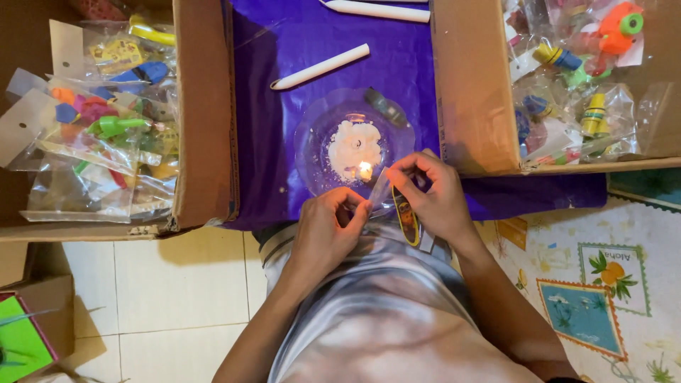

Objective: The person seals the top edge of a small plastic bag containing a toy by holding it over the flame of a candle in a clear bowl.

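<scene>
My left hand (328,223) and my right hand (433,193) together pinch a small clear plastic bag (383,190) with a yellow toy (406,216) inside. The bag's open edge is held close to a small flame (365,169). The flame burns on a melted white candle stub (352,147) in a clear plastic dish (312,152). The dish sits on a purple sheet (284,120) just beyond my hands.
A cardboard box (202,113) at left holds several bagged colourful toys. Another cardboard box (468,92) at right holds loose and bagged toys. Two white candles (320,67) lie on the purple sheet. White floor tiles (177,284) are at lower left, a patterned mat (603,276) at lower right.
</scene>
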